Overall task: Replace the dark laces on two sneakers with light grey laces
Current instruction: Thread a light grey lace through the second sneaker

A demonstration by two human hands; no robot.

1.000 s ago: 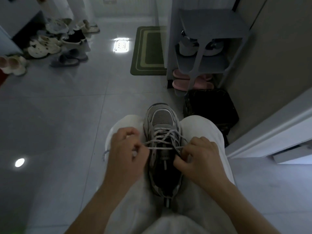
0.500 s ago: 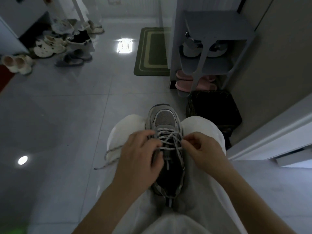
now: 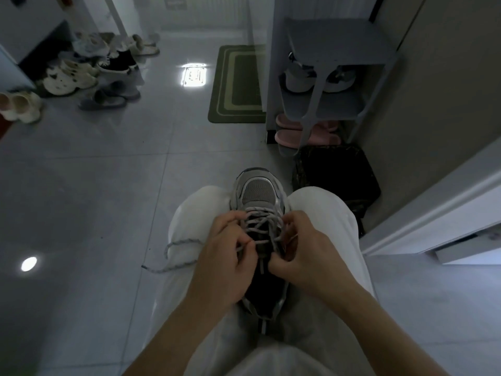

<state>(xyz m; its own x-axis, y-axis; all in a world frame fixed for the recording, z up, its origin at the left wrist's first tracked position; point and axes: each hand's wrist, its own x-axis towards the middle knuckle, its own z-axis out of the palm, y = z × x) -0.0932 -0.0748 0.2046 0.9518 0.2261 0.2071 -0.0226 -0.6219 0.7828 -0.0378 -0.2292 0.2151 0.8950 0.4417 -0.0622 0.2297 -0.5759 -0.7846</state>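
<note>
A grey sneaker (image 3: 257, 197) is seen wedged between a seated person's knees, which are clad in white trousers (image 3: 326, 213), with its toe pointed to the far side and its heel toward the camera. A light grey lace (image 3: 258, 223) is threaded in crossings over the far half of the tongue, while the near eyelets are left unlaced and the dark inside of the shoe is exposed.

The lace is pinched at the left row of eyelets by the curled fingers of the left hand (image 3: 225, 263). From under that hand a loose length of the lace is trailed out to the left across the trouser leg, and its tip is laid on the pale tiled floor (image 3: 103, 191). The right hand (image 3: 307, 253) is closed at the right row of eyelets, where a thin strand of the lace is gripped between thumb and fingers; which eyelet is being worked cannot be told.

A dark bag (image 3: 337, 172) is set on the floor just beyond the right knee. Behind it, pink slippers (image 3: 287, 137) are stowed under a grey shoe rack (image 3: 339, 44). A green mat (image 3: 238, 85) is laid to the left of the rack, and a cluster of shoes (image 3: 81, 74) is gathered at the far left.
</note>
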